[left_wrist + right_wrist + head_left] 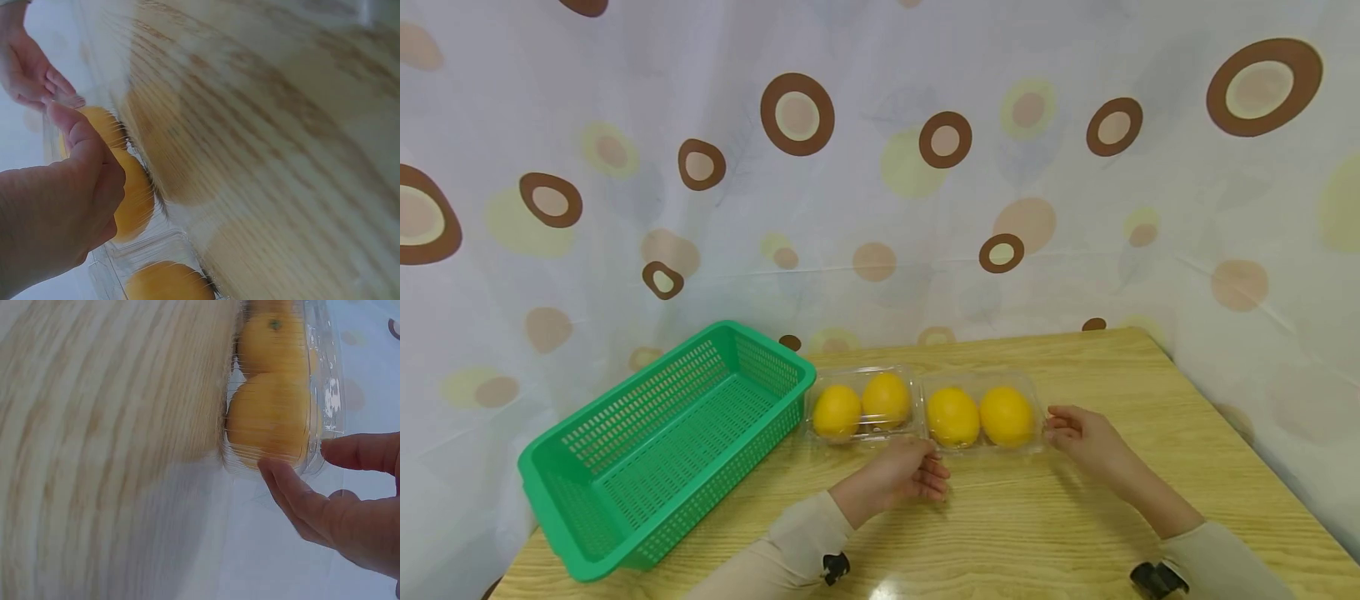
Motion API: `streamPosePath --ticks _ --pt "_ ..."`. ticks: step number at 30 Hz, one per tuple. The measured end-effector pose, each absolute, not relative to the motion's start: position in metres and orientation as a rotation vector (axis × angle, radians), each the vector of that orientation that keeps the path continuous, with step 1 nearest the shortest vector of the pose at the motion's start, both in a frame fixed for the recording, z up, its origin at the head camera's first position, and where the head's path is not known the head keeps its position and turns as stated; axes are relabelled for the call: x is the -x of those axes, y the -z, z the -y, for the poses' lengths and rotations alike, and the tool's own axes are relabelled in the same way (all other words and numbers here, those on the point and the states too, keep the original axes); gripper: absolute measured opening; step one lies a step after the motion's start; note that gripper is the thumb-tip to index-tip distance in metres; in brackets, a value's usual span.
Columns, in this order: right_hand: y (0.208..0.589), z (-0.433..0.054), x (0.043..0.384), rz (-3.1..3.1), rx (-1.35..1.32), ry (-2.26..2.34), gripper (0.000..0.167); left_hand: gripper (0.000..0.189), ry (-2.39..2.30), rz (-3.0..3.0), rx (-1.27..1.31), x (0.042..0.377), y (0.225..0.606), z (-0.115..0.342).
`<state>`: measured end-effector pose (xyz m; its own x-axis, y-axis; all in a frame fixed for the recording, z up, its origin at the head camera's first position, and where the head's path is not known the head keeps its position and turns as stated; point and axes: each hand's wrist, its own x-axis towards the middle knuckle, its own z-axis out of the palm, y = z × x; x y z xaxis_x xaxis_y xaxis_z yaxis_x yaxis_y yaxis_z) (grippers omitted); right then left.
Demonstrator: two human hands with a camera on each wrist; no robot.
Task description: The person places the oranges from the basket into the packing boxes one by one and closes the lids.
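Observation:
Two clear plastic fruit boxes stand end to end, each with two round yellow fruits inside. My right hand (1092, 442) is at the outer end of the right box (982, 385). In the right wrist view its thumb (356, 452) is at the box's rim and the index fingertip (275, 469) lies against the lower end, with the fingers extended. My left hand (901, 473) hovers at the front, by the meeting ends of the right box and the left box (820, 385). Its fingers hang loosely bent, holding nothing.
A green plastic basket (681, 492) with slotted walls stands at the left, its far right corner close to the left box. The wooden table (1000, 542) backs onto a patterned curtain (880, 183), which also runs along the right side.

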<state>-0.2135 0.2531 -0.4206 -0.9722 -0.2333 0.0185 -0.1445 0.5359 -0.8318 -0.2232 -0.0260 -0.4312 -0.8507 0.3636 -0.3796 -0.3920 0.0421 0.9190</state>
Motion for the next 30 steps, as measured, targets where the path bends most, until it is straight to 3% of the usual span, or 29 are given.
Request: streamPosePath --ticks 12,30 --pt "0.421 -0.268 0.225 -2.025 0.12 1.795 0.044 0.022 -1.945 -1.65 0.007 0.225 0.44 0.025" --pt "0.426 -0.269 0.226 -2.023 0.133 1.826 0.033 0.028 -1.966 -1.627 0.022 0.223 0.442 0.023"
